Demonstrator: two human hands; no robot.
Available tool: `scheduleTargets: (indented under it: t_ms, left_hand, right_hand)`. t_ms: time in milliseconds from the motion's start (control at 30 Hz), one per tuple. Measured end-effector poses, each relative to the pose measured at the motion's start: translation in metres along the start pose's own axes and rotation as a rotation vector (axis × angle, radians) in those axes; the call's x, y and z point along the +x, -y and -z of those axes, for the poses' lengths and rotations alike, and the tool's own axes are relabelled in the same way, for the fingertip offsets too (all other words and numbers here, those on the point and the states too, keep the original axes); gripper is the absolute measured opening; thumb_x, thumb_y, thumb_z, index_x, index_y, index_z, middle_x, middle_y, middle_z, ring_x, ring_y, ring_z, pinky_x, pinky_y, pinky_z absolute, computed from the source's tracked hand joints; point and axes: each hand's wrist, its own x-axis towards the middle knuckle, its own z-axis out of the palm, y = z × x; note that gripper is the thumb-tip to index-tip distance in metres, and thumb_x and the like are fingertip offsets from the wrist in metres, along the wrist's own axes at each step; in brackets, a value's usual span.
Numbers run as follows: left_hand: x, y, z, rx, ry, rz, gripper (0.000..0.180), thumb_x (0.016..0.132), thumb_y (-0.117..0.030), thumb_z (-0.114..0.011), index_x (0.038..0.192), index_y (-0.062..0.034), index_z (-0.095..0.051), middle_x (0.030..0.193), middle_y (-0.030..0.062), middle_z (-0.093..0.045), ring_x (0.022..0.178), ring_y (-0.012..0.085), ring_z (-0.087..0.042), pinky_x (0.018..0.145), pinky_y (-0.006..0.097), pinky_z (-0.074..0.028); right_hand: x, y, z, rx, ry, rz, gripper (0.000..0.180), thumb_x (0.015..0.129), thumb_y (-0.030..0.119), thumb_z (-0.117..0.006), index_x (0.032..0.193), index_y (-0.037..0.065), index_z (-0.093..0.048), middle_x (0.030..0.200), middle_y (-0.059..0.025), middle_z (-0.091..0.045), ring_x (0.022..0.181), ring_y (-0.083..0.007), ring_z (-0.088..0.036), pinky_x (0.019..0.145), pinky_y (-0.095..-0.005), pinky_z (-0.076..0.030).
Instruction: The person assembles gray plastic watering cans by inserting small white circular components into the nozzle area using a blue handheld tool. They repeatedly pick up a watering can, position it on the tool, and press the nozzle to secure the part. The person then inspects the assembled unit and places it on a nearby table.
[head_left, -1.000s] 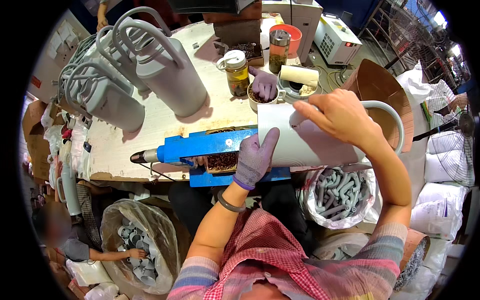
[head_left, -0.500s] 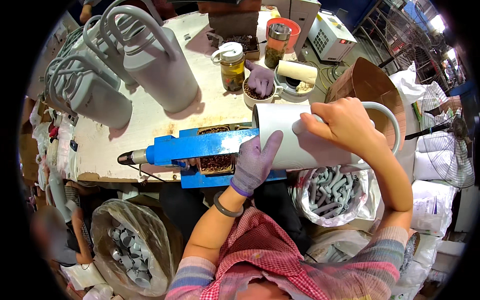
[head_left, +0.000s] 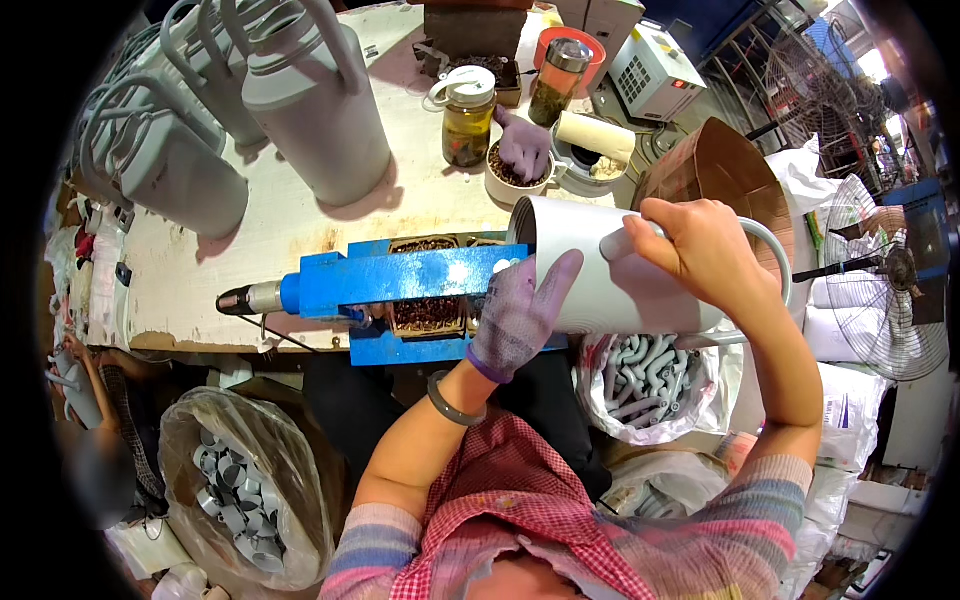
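1. Your grey vessel [head_left: 630,300] lies on its side at the right end of the blue arm [head_left: 420,275]. Over the last second its mouth has turned, showing more of the inside.
2. That suggests you are adjusting how it meets the arm; your glove partly covers the join, so I cannot tell how far the tip enters.
3. Your right hand [head_left: 712,250] is closed over the stub [head_left: 616,244] on the vessel's side. Your gloved left hand [head_left: 518,315] lays its thumb along the wall; how tightly its fingers close, I cannot tell.
4. Under the arm, parts boxes [head_left: 430,335] hold small brown bits.
5. Beyond its right end, a white cup [head_left: 497,187] holds more, with a loose purple glove [head_left: 522,150] in it.
6. Nearer you than the arm, a white bag [head_left: 590,400] to the right holds grey bent tubes [head_left: 650,380]; a clear bag [head_left: 315,515] to the left holds grey curved pieces [head_left: 240,505].
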Motion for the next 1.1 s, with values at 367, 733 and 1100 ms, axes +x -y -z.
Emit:
scheduleTargets:
  t_ms: [367, 733, 1100]
  left_hand:
    - [0.009, 0.021, -0.003, 0.016, -0.098, -0.078, 0.051, 0.096, -0.043, -0.061, 0.097, 0.0069, -0.068, 0.079, 0.0183, -0.071, 0.073, 0.0254, -0.072, 0.067, 0.036, -0.054]
    - [0.007, 0.020, -0.004, 0.030, -0.153, -0.016, 0.050, 0.095, -0.043, -0.063, 0.093, 0.0065, -0.069, 0.077, 0.0151, -0.071, 0.072, 0.0174, -0.069, 0.068, 0.034, -0.053]
    - [-0.079, 0.015, -0.003, 0.221, -0.184, -0.570, 0.058, 0.094, -0.007, -0.057, 0.147, 0.0013, -0.036, 0.139, 0.0155, -0.052, 0.118, 0.0216, -0.056, 0.099, 0.035, -0.046]
  right_hand:
    - [0.000, 0.006, -0.001, -0.001, -0.001, -0.027, 0.049, 0.096, 0.046, -0.050, 0.079, 0.005, -0.068, 0.058, -0.0199, -0.058, 0.059, -0.0405, -0.060, 0.059, -0.0475, -0.048]
    - [-0.003, 0.006, -0.007, -0.116, -0.042, 0.000, 0.051, 0.097, 0.048, -0.047, 0.080, 0.004, -0.067, 0.065, -0.0181, -0.064, 0.063, -0.0383, -0.064, 0.062, -0.0476, -0.050]
    - [-0.043, -0.020, -0.005, -0.030, -0.290, -0.211, 0.046, 0.090, 0.044, -0.047, 0.087, 0.007, -0.075, 0.075, -0.0213, -0.068, 0.075, -0.0393, -0.067, 0.072, -0.0459, -0.053]
